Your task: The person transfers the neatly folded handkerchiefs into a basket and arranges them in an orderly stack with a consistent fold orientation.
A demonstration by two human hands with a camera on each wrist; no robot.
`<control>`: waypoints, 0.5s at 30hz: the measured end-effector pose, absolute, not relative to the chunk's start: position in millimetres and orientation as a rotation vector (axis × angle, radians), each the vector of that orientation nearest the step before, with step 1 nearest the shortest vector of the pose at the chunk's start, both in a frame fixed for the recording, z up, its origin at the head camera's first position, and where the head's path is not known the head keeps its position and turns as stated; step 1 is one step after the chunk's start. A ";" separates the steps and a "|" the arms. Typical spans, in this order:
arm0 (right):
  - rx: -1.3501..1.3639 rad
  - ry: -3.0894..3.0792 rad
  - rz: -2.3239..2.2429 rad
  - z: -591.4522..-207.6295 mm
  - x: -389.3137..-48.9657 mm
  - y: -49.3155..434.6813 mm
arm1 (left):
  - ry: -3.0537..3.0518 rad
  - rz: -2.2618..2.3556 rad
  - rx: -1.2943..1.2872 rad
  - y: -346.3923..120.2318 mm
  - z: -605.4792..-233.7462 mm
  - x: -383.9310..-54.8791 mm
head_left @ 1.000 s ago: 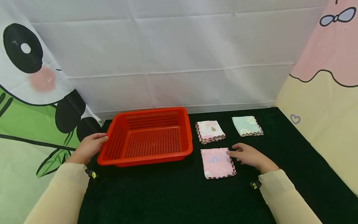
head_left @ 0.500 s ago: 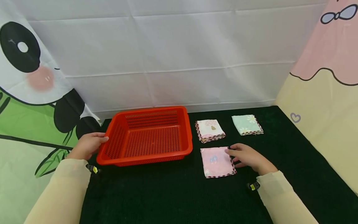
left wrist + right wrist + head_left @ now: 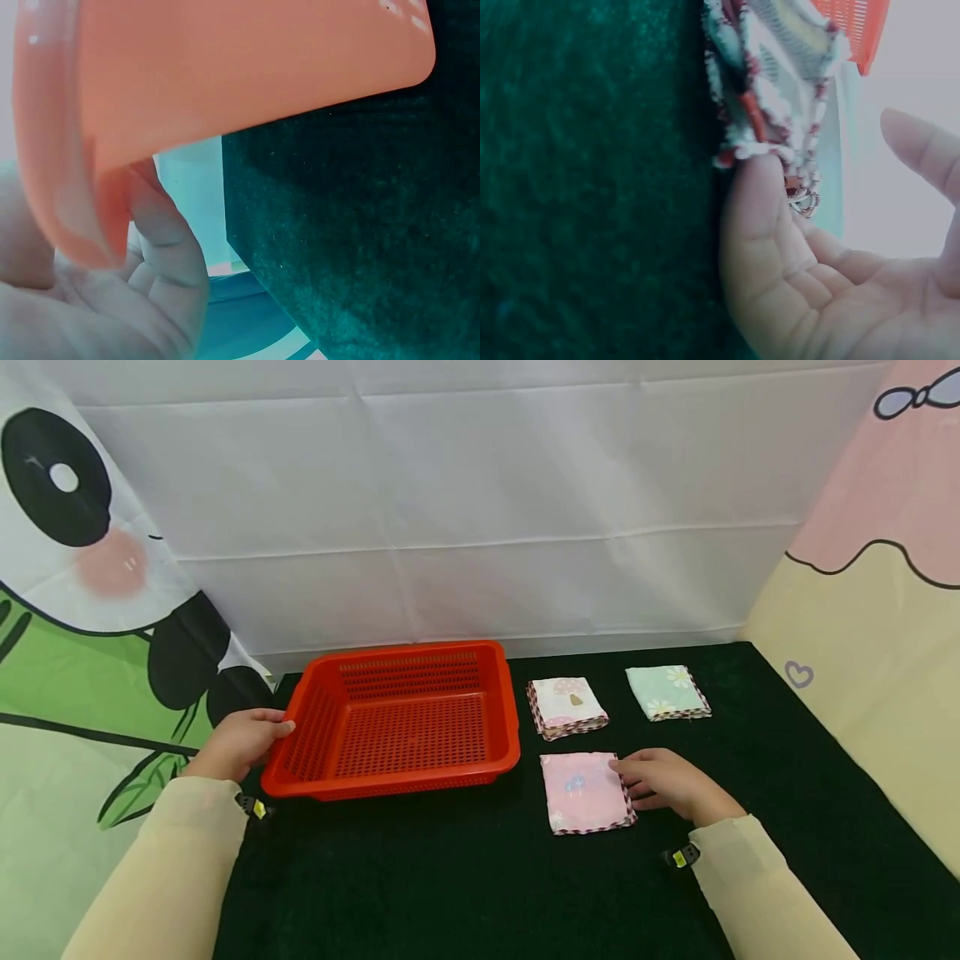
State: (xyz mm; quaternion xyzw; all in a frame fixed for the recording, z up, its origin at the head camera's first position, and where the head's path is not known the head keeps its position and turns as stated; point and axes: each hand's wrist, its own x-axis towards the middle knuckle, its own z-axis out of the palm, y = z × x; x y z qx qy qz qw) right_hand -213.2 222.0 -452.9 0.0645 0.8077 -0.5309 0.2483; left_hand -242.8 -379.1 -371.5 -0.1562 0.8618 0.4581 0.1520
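My left hand [image 3: 240, 743] grips the left rim of a red plastic basket [image 3: 412, 781], thumb over the rim and fingers curled beneath it in the left wrist view. The basket has slotted walls and nothing in it. A folded pink handkerchief [image 3: 577, 793] with a blue motif and checked edging lies right of the basket. Beside its right edge is my right hand [image 3: 671, 785]. In the right wrist view the fingertips [image 3: 757, 187] meet the edge of the layered cloth near the dark surface, while the thumb [image 3: 919, 146] stands apart from it.
Behind the pink one lies a folded white handkerchief [image 3: 570, 702] with a printed pattern. A mint-green handkerchief [image 3: 667, 691] with daisies sits farther right. All rest on a dark green cloth-covered table [image 3: 450, 877], with a white curtain [image 3: 480, 527] hanging behind.
My right hand has edged in low against the pink handkerchief's right side, its lower fingers now spread along the edge. The left hand keeps its hold on the basket, which stays put.
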 end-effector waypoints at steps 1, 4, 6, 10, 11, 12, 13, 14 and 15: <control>0.174 2.195 -1.447 -453.7 -213.3 222.5 | 2.472 1.316 -0.448 -378.7 -371.3 -242.9; 0.156 2.160 -1.463 -456.1 -213.9 223.2 | 2.478 1.311 -0.452 -376.8 -370.8 -242.3; 0.145 2.130 -1.487 -457.2 -214.1 222.7 | 2.487 1.308 -0.451 -375.0 -370.8 -241.6; 0.143 2.068 -1.544 -459.4 -214.9 221.0 | 2.496 1.315 -0.460 -373.1 -373.3 -240.8; 0.146 2.061 -1.552 -460.0 -215.2 220.7 | 2.495 1.317 -0.463 -373.1 -374.0 -240.9; 0.146 2.059 -1.557 -460.7 -215.6 220.4 | 2.494 1.317 -0.464 -373.5 -374.6 -241.2; 0.144 2.060 -1.558 -461.5 -216.0 220.0 | 2.491 1.318 -0.468 -373.9 -375.1 -241.4; 0.135 2.062 -1.554 -462.2 -216.2 219.7 | 2.490 1.318 -0.472 -374.2 -375.3 -241.6; 0.127 2.063 -1.551 -462.7 -216.5 219.2 | 2.488 1.318 -0.475 -374.6 -375.0 -241.5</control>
